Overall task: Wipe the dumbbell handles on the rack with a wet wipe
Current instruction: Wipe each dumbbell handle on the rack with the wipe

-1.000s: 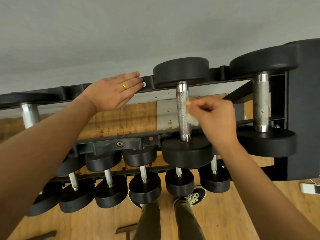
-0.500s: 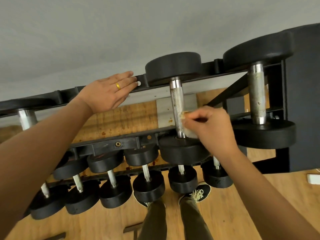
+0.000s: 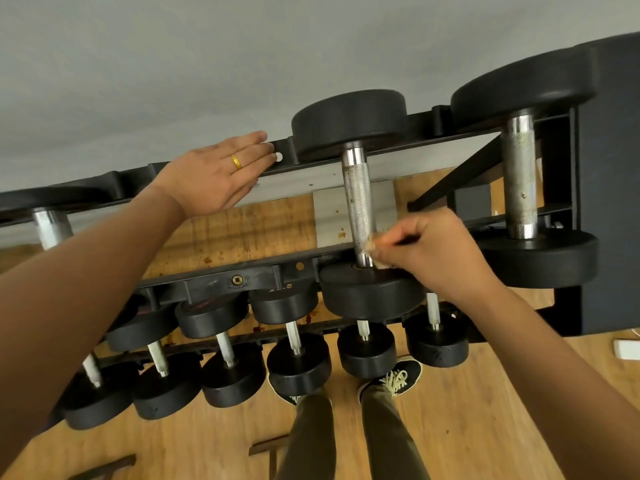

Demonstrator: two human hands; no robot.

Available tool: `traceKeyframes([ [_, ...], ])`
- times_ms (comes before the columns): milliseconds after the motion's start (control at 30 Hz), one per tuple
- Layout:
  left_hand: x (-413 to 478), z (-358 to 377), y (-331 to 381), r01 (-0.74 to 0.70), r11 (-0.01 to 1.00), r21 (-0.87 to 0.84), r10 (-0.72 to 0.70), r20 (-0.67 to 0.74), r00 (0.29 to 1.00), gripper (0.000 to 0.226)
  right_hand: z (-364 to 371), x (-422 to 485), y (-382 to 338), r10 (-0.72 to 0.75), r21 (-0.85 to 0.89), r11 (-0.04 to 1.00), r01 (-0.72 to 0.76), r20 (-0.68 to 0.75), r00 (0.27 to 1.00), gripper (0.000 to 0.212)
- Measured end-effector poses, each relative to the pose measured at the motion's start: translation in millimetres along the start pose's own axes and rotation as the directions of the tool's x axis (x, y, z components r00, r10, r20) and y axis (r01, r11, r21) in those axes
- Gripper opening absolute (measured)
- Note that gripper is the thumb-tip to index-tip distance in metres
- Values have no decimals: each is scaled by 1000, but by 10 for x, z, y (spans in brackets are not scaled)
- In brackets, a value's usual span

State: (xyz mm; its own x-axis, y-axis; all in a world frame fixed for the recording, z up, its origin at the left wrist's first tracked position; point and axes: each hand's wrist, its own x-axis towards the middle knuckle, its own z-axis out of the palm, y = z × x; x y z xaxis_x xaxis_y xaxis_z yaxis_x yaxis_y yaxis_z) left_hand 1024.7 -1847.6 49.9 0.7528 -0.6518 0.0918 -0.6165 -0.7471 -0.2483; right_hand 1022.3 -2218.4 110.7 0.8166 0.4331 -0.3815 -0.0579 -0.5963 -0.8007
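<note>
1 gold ring (image 3: 236,162) on the left hand (image 3: 214,176), olive trousers (image 3: 311,441), dark, possibly suede, pale-laced sneakers (image 3: 403,374).

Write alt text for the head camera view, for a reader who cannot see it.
A person's right hand holds a wet wipe against the near end of a knurled dumbbell handle on the rack's upper tier. The left hand rests flat on the back rail; smaller dumbbells sit on the tier below.

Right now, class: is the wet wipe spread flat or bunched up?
Bunched: the right hand pinches the wet wipe into a small wad against the handle.
</note>
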Motion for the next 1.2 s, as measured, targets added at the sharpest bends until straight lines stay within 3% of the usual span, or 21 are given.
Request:
traceKeyframes([
  [100, 6, 9, 3, -5, 1000, 4, 5, -10, 1000, 44, -1, -15, 23, -19, -42, 999, 19, -16, 1000, 6],
  [267, 0, -5, 5, 4, 1000, -10, -4, -19, 1000, 44, 41, 140, -74, -36, 106, 993, 54, -166, 985, 9],
  [467, 2, -17, 9, 11, 1000, -23, -12, -30, 999, 43, 36, -60, 52, 39, -55, 998, -40, -19, 999, 6],
  [633, -1, -4, 9, 12, 1000, -19, -13, -47, 999, 43, 98, 96, -131, -95, -19, 996, 93, -248, 964, 4],
  [867, -8, 23, -6, 3, 1000, -25, -4, -72, 997, 43, 231, 537, -430, -121, 53, 984, 173, -517, 847, 9],
  [1000, -7, 32, -8, -11, 999, -32, 8, -87, 996, 41, 254, 454, -405, -202, -107, 979, 171, -489, 849, 4],
  [1200, -20, 67, -31, -14, 999, -49, 10, -67, 998, 42, 358, 131, -311, -197, -249, 964, 97, -418, 887, 4],
])
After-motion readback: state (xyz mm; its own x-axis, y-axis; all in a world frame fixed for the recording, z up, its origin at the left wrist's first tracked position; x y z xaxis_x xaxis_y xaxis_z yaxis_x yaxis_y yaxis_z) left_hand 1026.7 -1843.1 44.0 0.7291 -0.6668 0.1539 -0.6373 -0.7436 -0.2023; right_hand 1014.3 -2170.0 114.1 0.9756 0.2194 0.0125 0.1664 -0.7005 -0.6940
